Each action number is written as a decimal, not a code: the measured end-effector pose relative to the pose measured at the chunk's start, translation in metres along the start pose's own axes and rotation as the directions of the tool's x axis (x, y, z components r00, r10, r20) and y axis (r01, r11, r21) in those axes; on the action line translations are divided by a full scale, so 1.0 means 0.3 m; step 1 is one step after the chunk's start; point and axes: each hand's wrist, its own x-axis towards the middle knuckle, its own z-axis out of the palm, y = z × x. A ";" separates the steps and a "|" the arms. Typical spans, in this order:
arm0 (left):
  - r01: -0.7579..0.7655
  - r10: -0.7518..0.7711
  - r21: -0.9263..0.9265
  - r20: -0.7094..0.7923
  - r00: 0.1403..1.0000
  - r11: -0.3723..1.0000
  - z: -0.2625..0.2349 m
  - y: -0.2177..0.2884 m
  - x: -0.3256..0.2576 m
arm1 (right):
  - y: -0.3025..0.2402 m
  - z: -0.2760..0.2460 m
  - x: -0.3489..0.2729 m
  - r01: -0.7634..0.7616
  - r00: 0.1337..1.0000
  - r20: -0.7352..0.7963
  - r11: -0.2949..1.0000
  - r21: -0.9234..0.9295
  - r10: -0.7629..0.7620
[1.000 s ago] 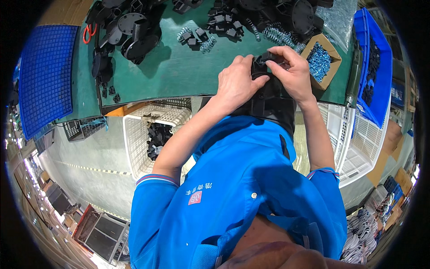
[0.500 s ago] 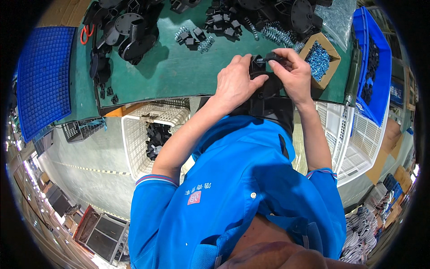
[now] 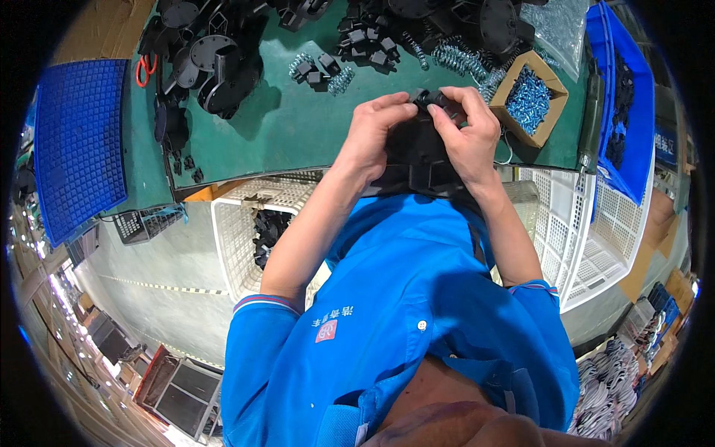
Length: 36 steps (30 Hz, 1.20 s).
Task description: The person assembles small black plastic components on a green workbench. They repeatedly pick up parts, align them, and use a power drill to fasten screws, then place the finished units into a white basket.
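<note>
Item held: black plastic part (image 3: 417,153), a bulky moulded piece, kept over the near edge of the table (image 3: 298,134) and just above the person's chest. Its lower portion is in shadow; exact shape cannot be told.

Left hand (image 3: 372,138): wrapped round the left side of the black plastic part, fingertips (image 3: 402,110) pressed together on a small black piece at its top. Grip closed on the part.

Right hand (image 3: 465,134): wrapped round the right side of the same part, fingertips meeting those of the left hand at the top. Grip closed on the part.

Table: green mat surface.
- Cardboard box (image 3: 529,97) of silvery-blue screws, just right of the right hand.
- Metal springs (image 3: 447,56), loose heap, beyond the hands and beside the box.
- Small black clips (image 3: 369,45), cluster, far centre; a few more with a spring (image 3: 320,71) to their left.
- Black round plates (image 3: 208,63), piled at far left, with small black bits (image 3: 186,164) scattered near the left edge.
- Red-handled tool (image 3: 141,71), at the far left by the plates; kind cannot be told.
- Clear bag (image 3: 558,26) of small metal pieces, far right corner.

Surroundings:
- Blue gridded tray (image 3: 74,141), left of the table.
- Blue bin (image 3: 625,104) holding black parts, right of the table.
- White crate (image 3: 238,238) with black parts inside, below the table edge at left.
- White crates (image 3: 588,238), stacked below at right.

Clothing: blue short-sleeved shirt (image 3: 402,328).
</note>
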 end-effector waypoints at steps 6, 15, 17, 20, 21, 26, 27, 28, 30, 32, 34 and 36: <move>0.258 -0.065 -0.442 0.406 0.912 0.859 -0.090 -0.031 -0.056 | -0.072 -0.029 -0.018 0.009 1.000 -0.027 0.971 0.240 -0.002; -0.076 0.129 -0.212 0.247 0.960 0.974 0.010 -0.109 -0.152 | -0.071 -0.087 -0.064 0.071 0.997 -0.023 0.918 0.390 -0.068; -0.039 0.084 -0.175 0.261 0.962 0.984 0.032 -0.084 -0.152 | -0.064 -0.106 -0.058 0.109 0.993 -0.012 0.900 0.422 -0.114; -0.012 0.047 -0.130 0.262 0.964 0.991 0.060 -0.056 -0.163 | -0.053 -0.107 -0.058 0.029 0.999 0.007 0.894 0.448 -0.036; -0.018 0.048 -0.122 0.247 0.968 0.992 0.070 -0.050 -0.172 | -0.052 -0.102 -0.062 0.022 1.000 -0.010 0.900 0.435 -0.020; -0.154 0.147 0.012 0.229 0.962 0.988 0.075 -0.050 -0.182 | -0.056 -0.091 -0.073 0.046 0.996 -0.094 0.914 0.404 -0.008; -0.175 0.157 0.055 0.239 0.958 0.983 0.060 -0.042 -0.179 | -0.053 -0.086 -0.077 0.042 0.995 -0.097 0.910 0.413 -0.002; -0.198 0.168 0.096 0.249 0.954 0.976 0.046 -0.035 -0.175 | -0.047 -0.085 -0.079 0.025 0.998 -0.069 0.900 0.436 0.005; -0.331 0.243 0.405 0.254 0.936 0.852 0.025 0.006 -0.148 | -0.021 -0.080 -0.077 -0.010 1.000 -0.012 0.878 0.479 0.018; -0.511 0.377 0.736 0.364 0.852 0.445 0.026 0.051 -0.110 | 0.045 -0.047 -0.077 0.018 1.000 -0.003 0.927 0.374 -0.018; -0.547 0.421 0.837 0.506 0.753 -0.028 0.030 0.041 -0.061 | 0.103 -0.024 -0.070 0.038 0.998 0.042 0.986 0.164 -0.046; -0.557 0.440 0.771 0.635 0.635 -0.308 -0.005 -0.018 0.000 | 0.127 0.001 -0.074 0.048 0.998 0.034 0.998 -0.036 -0.047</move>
